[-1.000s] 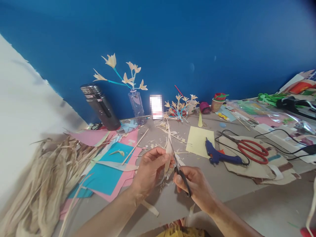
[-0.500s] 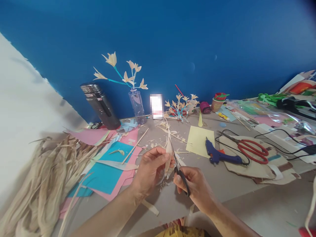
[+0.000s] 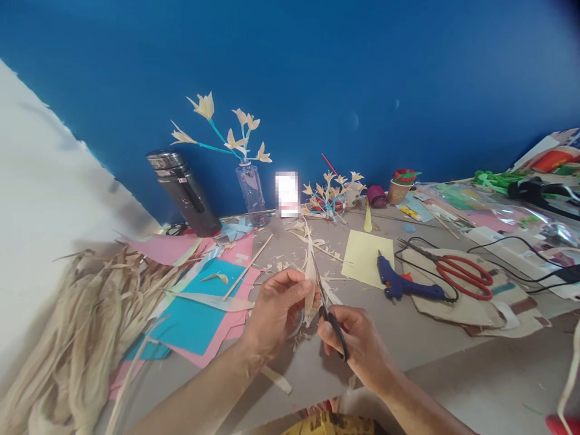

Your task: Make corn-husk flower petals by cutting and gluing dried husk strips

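Note:
My left hand [image 3: 283, 305] pinches a pale, pointed strip of dried corn husk [image 3: 310, 279] between thumb and fingers, its narrow tip pointing away from me. My right hand [image 3: 353, 338] is closed round the black handles of a pair of scissors [image 3: 334, 331]. The scissor blades lie along the right side of the husk strip, close against it; whether they are biting into it I cannot tell. Husk scraps [image 3: 335, 295] lie on the table just beyond and under my hands.
Dried husks [image 3: 77, 338] heap at the left beside blue paper [image 3: 194, 320]. A dark flask [image 3: 185, 196] and a bottle [image 3: 251, 196] of husk flowers stand behind. At the right lie a yellow sheet [image 3: 362, 257], a blue glue gun [image 3: 399, 281] and red-handled scissors [image 3: 469, 278].
Almost nothing differs. Both hands, the husk strip and the scissors keep nearly the same position, and the view has shifted only very slightly.

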### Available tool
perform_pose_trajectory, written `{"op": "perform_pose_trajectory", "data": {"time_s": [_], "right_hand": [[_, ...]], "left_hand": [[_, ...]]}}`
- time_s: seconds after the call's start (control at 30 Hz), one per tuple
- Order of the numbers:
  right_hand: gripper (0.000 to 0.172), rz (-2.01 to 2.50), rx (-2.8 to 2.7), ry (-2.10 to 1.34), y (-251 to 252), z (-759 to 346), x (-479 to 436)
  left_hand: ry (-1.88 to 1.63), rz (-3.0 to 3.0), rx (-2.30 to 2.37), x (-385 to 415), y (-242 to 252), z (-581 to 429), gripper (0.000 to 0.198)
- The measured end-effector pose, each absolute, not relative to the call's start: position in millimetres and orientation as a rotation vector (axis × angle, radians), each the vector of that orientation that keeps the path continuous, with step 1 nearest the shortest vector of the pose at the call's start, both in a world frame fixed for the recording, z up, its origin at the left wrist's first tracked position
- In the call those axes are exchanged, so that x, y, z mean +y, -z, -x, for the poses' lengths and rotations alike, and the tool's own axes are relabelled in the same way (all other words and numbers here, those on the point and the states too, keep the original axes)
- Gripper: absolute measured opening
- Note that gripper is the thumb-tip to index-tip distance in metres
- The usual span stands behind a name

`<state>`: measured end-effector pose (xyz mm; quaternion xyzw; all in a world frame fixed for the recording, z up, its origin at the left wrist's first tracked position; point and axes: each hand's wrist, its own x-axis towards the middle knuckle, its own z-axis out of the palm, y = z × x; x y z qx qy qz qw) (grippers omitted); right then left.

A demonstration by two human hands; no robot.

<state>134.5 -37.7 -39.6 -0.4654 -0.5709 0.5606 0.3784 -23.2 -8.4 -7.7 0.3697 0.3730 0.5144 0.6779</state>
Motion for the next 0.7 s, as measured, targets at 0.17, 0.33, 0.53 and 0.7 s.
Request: {"op": "perform_pose_trajectory", "data": {"time_s": [0.17,0.33,0.53,0.7], "right_hand": [[0.055,1.166,-1.472,-1.416,44.1,-135.2,-37.0],[0.058,1.17,-1.459,-1.427,43.4,-135.6,-38.0],[0.058,1.157,-1.439,-1.462,38.0,-135.4,-38.9],[0.057,1.155,-1.449,-1.441,41.9,-135.9,-38.3]], "left_hand": [[-1.155,-0.838,0.829,-9.1,7.6,23.2,0.021],[-1.155,-0.828,0.844,-9.4,5.3,23.0,0.023],[-1.145,-0.794,0.859,-9.8,3.1,22.5,0.025],[-1.134,-0.78,0.831,-9.2,5.2,23.9,0.021]]}}
